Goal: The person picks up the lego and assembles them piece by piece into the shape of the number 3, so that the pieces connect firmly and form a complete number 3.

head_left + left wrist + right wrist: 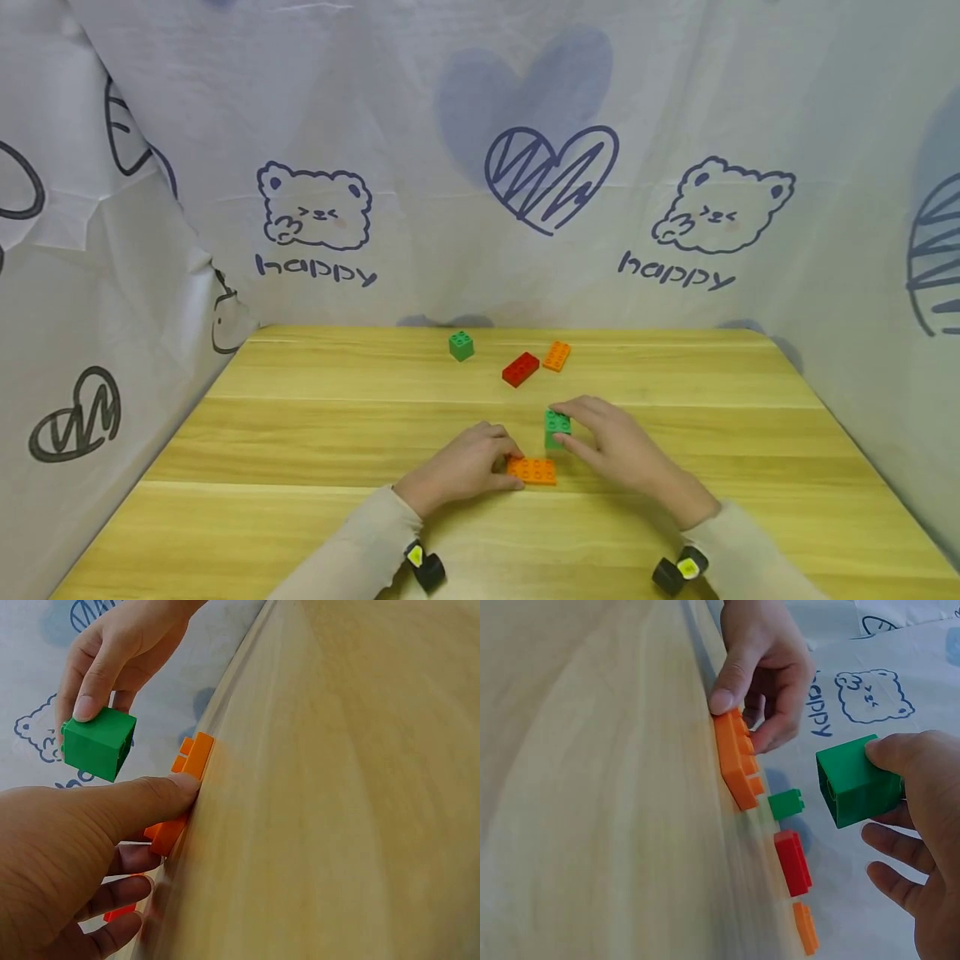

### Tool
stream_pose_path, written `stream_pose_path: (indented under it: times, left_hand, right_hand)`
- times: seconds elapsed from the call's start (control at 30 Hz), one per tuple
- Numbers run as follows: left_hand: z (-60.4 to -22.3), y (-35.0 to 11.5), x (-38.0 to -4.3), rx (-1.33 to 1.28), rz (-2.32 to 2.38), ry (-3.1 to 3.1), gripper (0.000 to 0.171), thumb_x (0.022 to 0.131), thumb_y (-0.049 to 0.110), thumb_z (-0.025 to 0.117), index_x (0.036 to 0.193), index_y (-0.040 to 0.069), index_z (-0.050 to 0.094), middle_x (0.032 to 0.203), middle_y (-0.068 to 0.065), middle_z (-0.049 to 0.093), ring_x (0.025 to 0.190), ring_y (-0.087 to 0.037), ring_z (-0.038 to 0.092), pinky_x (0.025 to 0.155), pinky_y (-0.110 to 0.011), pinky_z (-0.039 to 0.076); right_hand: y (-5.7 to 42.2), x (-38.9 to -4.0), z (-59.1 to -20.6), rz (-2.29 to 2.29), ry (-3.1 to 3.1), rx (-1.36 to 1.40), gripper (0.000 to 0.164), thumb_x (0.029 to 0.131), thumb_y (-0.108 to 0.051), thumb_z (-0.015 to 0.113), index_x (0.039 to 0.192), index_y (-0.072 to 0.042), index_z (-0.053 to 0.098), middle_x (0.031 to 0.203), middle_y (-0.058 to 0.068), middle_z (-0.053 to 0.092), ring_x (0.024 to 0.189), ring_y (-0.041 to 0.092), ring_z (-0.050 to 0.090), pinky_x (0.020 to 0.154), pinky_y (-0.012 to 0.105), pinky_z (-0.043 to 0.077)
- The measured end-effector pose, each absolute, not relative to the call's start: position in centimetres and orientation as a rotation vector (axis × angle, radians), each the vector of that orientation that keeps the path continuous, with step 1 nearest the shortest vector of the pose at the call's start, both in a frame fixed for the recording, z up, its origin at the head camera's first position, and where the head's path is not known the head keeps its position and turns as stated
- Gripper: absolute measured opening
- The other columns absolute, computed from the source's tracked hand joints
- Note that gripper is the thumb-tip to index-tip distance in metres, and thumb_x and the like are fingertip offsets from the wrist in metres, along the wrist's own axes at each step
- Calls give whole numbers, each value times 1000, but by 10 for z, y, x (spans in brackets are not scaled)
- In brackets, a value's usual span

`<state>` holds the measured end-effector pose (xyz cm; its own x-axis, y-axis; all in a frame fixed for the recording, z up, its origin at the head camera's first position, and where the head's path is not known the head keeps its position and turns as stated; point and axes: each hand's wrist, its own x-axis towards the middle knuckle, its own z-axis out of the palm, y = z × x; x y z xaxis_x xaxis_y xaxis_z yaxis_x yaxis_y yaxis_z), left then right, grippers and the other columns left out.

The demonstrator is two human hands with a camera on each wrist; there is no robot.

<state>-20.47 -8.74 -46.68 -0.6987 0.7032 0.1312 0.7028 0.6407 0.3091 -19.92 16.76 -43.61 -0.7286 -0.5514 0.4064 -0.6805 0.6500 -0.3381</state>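
Note:
My left hand [468, 462] pinches the left end of a flat orange brick [536, 472] that lies on the table, studs up. Thumb and fingers grip its two long sides, as the left wrist view shows. A cube-shaped green brick [557, 433] is pinched between the thumb and fingers of my right hand [618, 442]. In the right wrist view this green brick [859, 780] is raised off the table, its hollow underside partly visible. It hangs just beyond the right end of the orange brick [735, 761].
Farther back on the wooden table [300, 400] lie a red brick [521, 369], a second flat orange brick [557, 356] and another green brick [461, 345]. A white cloth [435, 250] with drawings hangs behind the table and along both sides.

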Motion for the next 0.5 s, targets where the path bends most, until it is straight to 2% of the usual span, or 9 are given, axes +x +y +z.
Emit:
stream_pose_path:
  times: [0.5]
  left_hand:
    - [-466, -88, -204, 1261, 539, 2849, 33, 85, 40, 76, 106, 15, 73, 96, 7, 61, 82, -8, 49, 76, -22, 44]
  right_hand:
    - [159, -191, -445, 831, -2710, 1030, 44, 96, -39, 63, 131, -13, 61, 121, -5, 62, 103, 13, 61, 86, 37, 52]
